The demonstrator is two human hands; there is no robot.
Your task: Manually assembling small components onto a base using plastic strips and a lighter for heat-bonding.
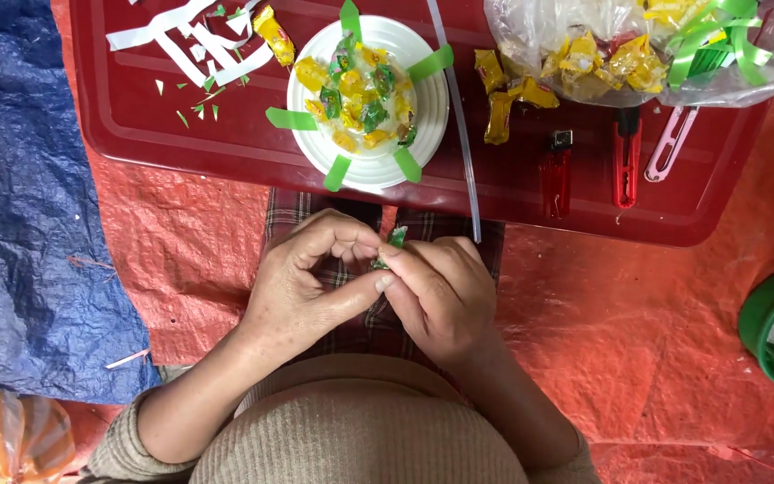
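Meanwhile, left hand [302, 291] and right hand [441, 296] pinch their fingers together on one small green-wrapped sweet [393, 242]. Yellow and green sweets already heap the round white plastic disc [427, 112] on the low red plastic bench [226, 143]; loose yellow-wrapped sweets [503, 99] remain beside it.

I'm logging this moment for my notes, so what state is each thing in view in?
Left hand: grip pinched on the green candy.
Right hand: grip pinched on the same candy.
Green candy: wrapped, held between both hands.
White plate: piled with wrapped candies, green strips round its rim.
Plastic bag: open, holding yellow candies.
Red lighter: lying flat, unlit.
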